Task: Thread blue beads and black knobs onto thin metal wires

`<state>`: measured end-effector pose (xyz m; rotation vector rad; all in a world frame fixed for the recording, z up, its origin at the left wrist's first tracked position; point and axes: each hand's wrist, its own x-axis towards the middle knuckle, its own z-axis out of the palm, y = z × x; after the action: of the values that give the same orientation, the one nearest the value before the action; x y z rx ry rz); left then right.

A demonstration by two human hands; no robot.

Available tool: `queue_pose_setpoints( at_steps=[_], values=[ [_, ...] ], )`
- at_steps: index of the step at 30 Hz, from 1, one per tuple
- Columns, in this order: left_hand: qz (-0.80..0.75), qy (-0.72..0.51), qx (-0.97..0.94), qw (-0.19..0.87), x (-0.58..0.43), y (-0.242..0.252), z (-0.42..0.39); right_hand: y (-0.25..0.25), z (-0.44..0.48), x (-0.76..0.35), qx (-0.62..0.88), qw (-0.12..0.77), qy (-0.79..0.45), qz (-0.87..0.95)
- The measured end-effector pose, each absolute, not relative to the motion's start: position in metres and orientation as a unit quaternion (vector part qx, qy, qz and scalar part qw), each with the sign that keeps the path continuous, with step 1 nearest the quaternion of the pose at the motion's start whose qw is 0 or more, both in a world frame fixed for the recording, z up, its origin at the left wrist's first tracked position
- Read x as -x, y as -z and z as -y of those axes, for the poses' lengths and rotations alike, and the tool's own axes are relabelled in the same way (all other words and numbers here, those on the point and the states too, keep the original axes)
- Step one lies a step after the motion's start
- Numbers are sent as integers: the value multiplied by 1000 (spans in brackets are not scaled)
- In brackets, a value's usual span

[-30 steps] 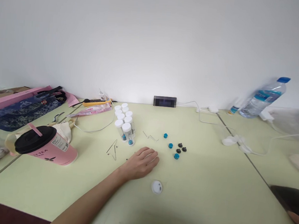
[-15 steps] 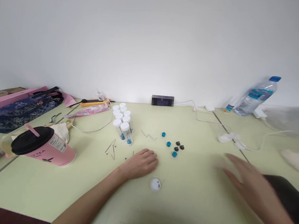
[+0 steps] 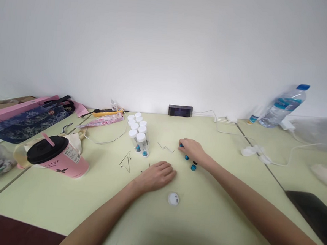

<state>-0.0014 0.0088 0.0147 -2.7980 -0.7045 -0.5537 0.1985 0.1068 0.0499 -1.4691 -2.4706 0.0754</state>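
My right hand (image 3: 193,151) reaches across the table, its fingers closed around a small blue round piece (image 3: 181,145) that shows at the fingertips. Under and beside this hand are another blue round piece (image 3: 186,157) and a third blue round piece (image 3: 193,167). A dark bit shows by the wrist; the rest is covered. My left hand (image 3: 158,176) rests palm down with its fingers curled under; whatever they may hold is hidden. Near it lie thin metal pins (image 3: 126,162) and a white round disc (image 3: 173,199). Several clear tubes with white caps (image 3: 141,137) stand behind, blue pieces inside the front ones.
A pink cup (image 3: 70,160) with a black lid stands left, near a dark patterned bag (image 3: 34,120). Thin bent pieces (image 3: 165,148) lie beyond my hands. At right are a water bottle (image 3: 285,104), a white cable (image 3: 287,160) and a black flat object (image 3: 312,215).
My right hand has moved left from the right side of the table onto the small blue and black pieces, closing on one. The left hand stays put; the view has shifted slightly.
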Motion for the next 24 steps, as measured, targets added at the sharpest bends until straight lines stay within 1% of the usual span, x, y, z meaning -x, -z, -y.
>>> queue_pose_setpoints(
  at_steps=[3, 6, 9, 11, 15, 17, 19, 21, 22, 24],
  values=[
    [211, 191, 953, 103, 2, -14, -8, -54, -93, -184, 492, 130, -4, 861],
    [208, 227, 944, 117, 9, -20, -8, -51, -57, -178, 455, 131, 6, 881],
    [231, 311, 912, 131, 20, -33, -7, -35, -19, -180, 412, 116, 12, 904],
    [254, 387, 880, 109, 29, -45, -5, -25, -4, -184, 407, 119, 20, 906],
    [289, 509, 806, 92, 42, -68, 2, -23, 4, -196, 407, 161, 32, 899],
    [307, 528, 790, 37, 49, -76, 6, -30, 4, -202, 409, 194, 37, 891],
    [335, 481, 807, -72, 55, -79, 10, -37, 7, -206, 403, 227, 42, 886],
    [365, 381, 836, -152, 62, -76, 15, -39, 12, -209, 388, 258, 45, 884],
    [381, 325, 851, -162, 66, -72, 17, -38, 14, -209, 379, 272, 47, 883],
    [414, 245, 869, -118, 72, -61, 22, -35, 18, -210, 361, 295, 49, 883]
  ],
)
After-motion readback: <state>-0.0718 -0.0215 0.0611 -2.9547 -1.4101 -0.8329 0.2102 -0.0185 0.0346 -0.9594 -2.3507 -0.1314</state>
